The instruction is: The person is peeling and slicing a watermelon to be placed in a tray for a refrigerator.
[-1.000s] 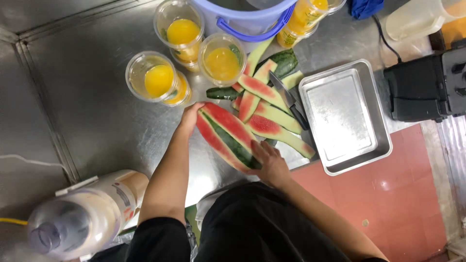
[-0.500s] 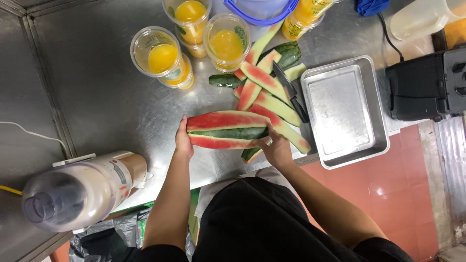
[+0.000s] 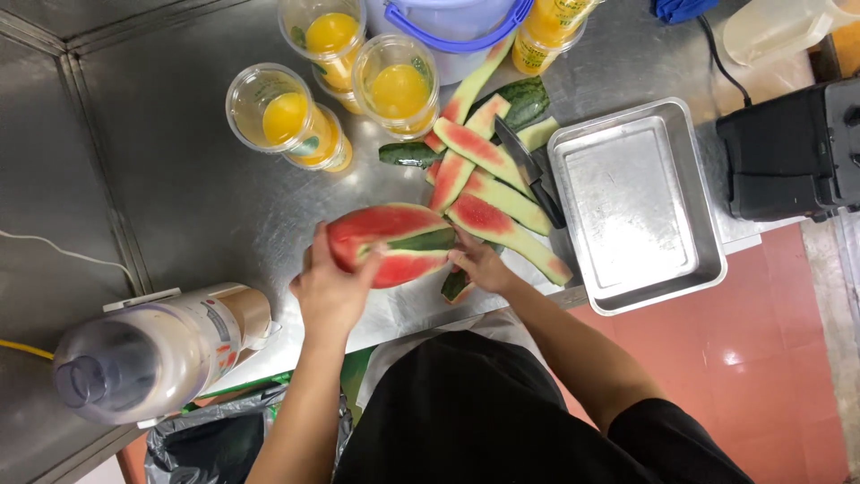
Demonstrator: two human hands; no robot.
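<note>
Two hands gather a stack of watermelon rinds off the steel surface.

Left to right: the left hand (image 3: 330, 289) cups the left end of the stacked rinds (image 3: 394, 242), the right hand (image 3: 479, 264) presses the right end, both closed on it near the front edge. More loose rinds (image 3: 488, 184) and a knife (image 3: 530, 172) lie beyond, a metal tray (image 3: 640, 206) at right. Judged step: clearing peel; next needs a firm lift. Half a second ago the stack lay flatter and further right.
</note>
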